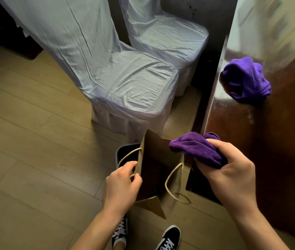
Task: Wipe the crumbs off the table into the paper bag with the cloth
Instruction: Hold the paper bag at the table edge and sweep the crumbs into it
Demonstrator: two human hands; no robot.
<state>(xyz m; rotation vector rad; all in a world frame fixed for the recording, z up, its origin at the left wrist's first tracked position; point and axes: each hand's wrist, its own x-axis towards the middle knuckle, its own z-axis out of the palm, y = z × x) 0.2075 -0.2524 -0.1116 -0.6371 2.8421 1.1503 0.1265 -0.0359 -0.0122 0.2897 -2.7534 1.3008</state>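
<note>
A brown paper bag (161,170) with twine handles hangs open beside the edge of the glossy brown table (276,141). My left hand (123,184) grips the bag's left rim and handle. My right hand (233,174) is closed around a bunched purple cloth (195,148), holding it over the bag's mouth just off the table edge. A second purple cloth (247,78) lies crumpled on the table farther away. I cannot make out crumbs on the table or inside the dark bag.
Two chairs in white fabric covers (125,78) stand to the left of the table. A dark bin (125,152) sits on the wooden floor (35,141) behind the bag. My black sneakers (170,237) show at the bottom.
</note>
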